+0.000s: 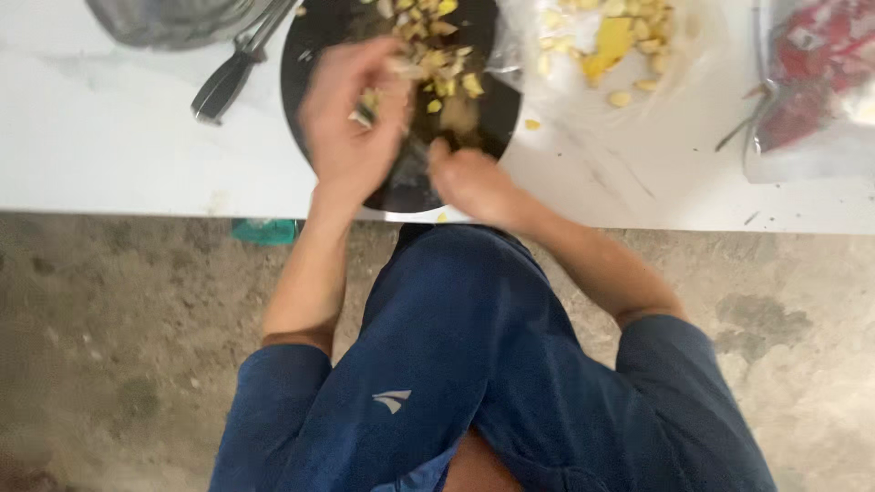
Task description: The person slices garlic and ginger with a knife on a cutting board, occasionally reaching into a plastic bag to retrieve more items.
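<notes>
Under both hands sits a round black plate (314,36) on the white worktop (109,137). On the plate lies a heap of small yellow and pale pieces (437,55), maybe peeled cloves and skins, but the picture is too blurry to be sure.

The left hand (351,114) is over the left half of the plate. Its fingers are curled in and pinch a few of the pale bits (366,105). The heap lies just past its fingertips, on the far side and a little toward the other hand.

The right hand (469,178) is at the near edge of the plate, close beside the left hand. Its fingers are bent, but I cannot tell if it holds anything, because it is blurred. The heap is just beyond it, farther from the person.

Past the right hand, farther off and to its outer side, is a clear bag (693,55) with more yellow pieces (611,41) on it. Well out on that same side lies another clear bag with red things (811,73) inside. Beyond the left hand, on its outer side, a black handle (223,87) pokes out from a grey bowl (173,18). The person wears dark blue clothes (474,364).
</notes>
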